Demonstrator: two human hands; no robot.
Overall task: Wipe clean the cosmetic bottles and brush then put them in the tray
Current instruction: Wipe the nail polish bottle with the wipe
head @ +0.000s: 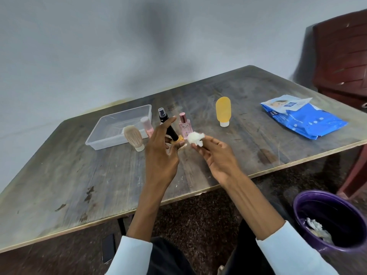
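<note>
My left hand (160,149) grips a black-handled brush (172,133) with a gold ferrule, tilted over the table. Just to its right, my right hand (215,153) pinches a crumpled white wipe (195,138) close to the brush's gold end. A clear plastic tray (95,142) lies at the back left. Against its front right corner stand a beige tube bottle (133,137), cap down, and a pale pink bottle (147,126). A black spray bottle (162,116) and a pink perfume bottle (184,127) stand behind my hands. Further right, a yellow tube bottle (223,110) stands on its cap.
A blue pack of wipes (303,116) lies at the table's right end. Below the table's front edge on the right, a purple bin (309,203) holds used wipes. A dark red chair (341,52) stands beyond the far right corner. A grey wall lies behind the worn wooden table (79,185).
</note>
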